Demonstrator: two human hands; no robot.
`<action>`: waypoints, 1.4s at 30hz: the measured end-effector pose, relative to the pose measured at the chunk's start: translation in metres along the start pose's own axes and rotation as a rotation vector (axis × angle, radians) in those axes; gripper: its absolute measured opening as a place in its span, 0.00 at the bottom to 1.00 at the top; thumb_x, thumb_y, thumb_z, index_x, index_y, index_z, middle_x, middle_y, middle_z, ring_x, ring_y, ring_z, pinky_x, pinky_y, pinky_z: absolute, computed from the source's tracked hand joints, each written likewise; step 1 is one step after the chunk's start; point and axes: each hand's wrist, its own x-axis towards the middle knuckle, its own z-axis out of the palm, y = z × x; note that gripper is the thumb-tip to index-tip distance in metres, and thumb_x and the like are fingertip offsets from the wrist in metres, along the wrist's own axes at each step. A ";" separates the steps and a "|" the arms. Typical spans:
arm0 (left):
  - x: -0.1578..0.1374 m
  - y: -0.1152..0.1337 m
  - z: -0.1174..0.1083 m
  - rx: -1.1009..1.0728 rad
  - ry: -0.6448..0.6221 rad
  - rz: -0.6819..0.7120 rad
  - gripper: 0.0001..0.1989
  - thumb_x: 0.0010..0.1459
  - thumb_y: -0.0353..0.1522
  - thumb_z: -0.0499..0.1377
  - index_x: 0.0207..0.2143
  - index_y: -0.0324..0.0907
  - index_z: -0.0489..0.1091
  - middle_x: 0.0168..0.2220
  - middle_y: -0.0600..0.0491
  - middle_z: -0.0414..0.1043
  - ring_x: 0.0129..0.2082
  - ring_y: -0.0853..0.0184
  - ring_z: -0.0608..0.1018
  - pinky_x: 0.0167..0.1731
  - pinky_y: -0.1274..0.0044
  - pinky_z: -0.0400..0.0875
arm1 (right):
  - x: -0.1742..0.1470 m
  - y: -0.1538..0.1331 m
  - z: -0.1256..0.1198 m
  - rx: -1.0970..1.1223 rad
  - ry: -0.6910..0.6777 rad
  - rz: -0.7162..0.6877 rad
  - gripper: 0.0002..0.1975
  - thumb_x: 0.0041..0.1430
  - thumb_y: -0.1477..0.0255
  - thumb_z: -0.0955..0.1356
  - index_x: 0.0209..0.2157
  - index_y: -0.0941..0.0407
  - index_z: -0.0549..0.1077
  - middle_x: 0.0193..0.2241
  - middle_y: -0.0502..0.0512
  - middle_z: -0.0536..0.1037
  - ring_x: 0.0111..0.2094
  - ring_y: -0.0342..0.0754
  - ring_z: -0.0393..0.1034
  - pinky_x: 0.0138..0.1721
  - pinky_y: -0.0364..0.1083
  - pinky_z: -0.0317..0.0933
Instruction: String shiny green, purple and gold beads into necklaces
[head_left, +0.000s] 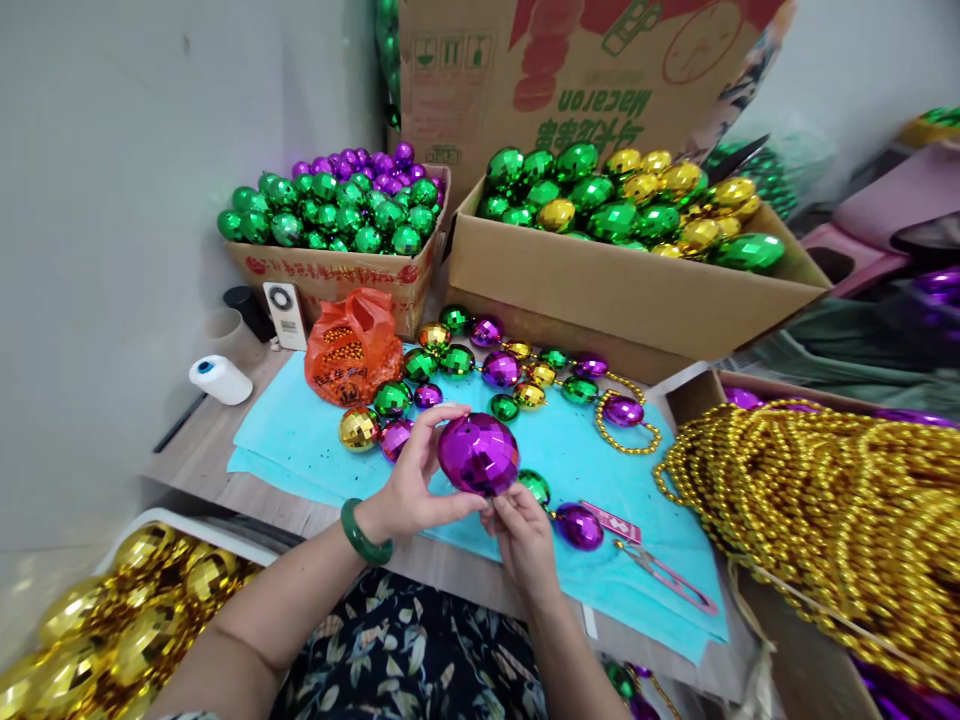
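Note:
A large shiny purple faceted bead [478,453] is held up over the turquoise cloth [300,440]. My left hand [416,480], with a green bangle at its wrist, grips the bead from its left side between thumb and fingers. At the bead's lower end my right hand [521,530] is pinched closed; what lies between those fingertips is too small to make out. Just beyond my right hand lie a green bead [534,487] and another purple bead [579,526]. A strand of green, gold and purple beads [501,370] winds across the cloth behind the hands.
Pink-handled snips [667,575] rest on the cloth's right. An orange bag [352,350], a white thread spool [220,380] and a small white fan [284,314] stand left. Boxes of beads [622,285] line the back; gold bead chains [817,520] fill the right, and gold beads [150,640] the lower-left tub.

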 end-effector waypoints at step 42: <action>0.041 0.016 -0.074 -0.183 0.323 -0.480 0.13 0.46 0.34 0.66 0.34 0.36 0.73 0.28 0.50 0.75 0.26 0.70 0.77 0.25 0.81 0.71 | -0.009 -0.006 0.007 -0.121 -0.018 -0.032 0.11 0.52 0.64 0.71 0.27 0.57 0.71 0.18 0.50 0.70 0.20 0.41 0.62 0.18 0.39 0.53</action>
